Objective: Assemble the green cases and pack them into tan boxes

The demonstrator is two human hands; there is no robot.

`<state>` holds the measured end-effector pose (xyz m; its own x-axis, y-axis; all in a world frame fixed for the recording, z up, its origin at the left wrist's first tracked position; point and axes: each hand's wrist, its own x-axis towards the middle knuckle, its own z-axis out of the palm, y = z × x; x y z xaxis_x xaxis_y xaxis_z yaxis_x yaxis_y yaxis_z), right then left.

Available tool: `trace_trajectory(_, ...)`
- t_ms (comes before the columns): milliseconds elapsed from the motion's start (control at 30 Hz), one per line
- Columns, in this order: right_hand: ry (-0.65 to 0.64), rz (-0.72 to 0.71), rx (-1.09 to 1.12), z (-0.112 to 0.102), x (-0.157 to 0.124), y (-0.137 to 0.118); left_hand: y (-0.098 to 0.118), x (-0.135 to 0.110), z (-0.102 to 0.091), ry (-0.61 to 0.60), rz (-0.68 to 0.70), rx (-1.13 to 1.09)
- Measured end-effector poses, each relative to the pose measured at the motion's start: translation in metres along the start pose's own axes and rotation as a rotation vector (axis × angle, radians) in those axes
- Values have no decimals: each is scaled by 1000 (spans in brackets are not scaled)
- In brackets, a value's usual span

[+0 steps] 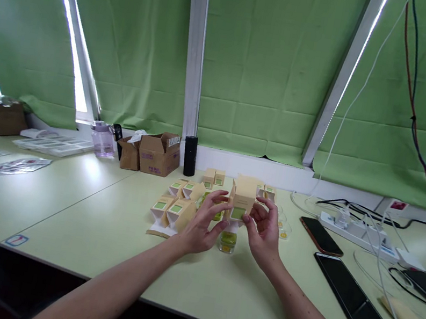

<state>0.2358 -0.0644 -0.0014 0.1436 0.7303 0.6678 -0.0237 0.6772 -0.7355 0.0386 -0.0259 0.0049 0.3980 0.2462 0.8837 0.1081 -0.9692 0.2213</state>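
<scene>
Between both hands a small cream cardboard box (243,197) with a green label is held up, its top flaps standing open. My left hand (205,223) grips its left side with thumb and fingers. On the right side, my right hand (264,232) pinches the box near its lower corner. Just below it, a small clear jar with a green lid (227,242) stands on the table. Left of my left hand lie several partly folded cream boxes (175,212) with green windows. More jars are partly hidden behind my hands.
Upright small boxes (214,178) stand at the back, near a black bottle (189,155) and brown cartons (160,154). Clear plastic trays (283,227) lie behind my right hand. To the right are phones (353,294), a power strip (357,237) and loose cables.
</scene>
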Motion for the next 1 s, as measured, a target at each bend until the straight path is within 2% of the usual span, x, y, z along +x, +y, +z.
trace_trajectory(333, -29, -14, -131, -1, -2, -2, 5, 1, -3, -42, -59, 0)
trace_trajectory(600, -133, -75, -220, -4, -2, -4, 0, 1, -3, 53, -169, -48)
trace_trajectory(767, -171, -54, -251, -5, -2, -3, -5, -1, -1, 105, -259, -114)
trace_trajectory(1000, -198, -7, -186, -5, -2, -2, -9, -2, 1, 130, -302, -128)
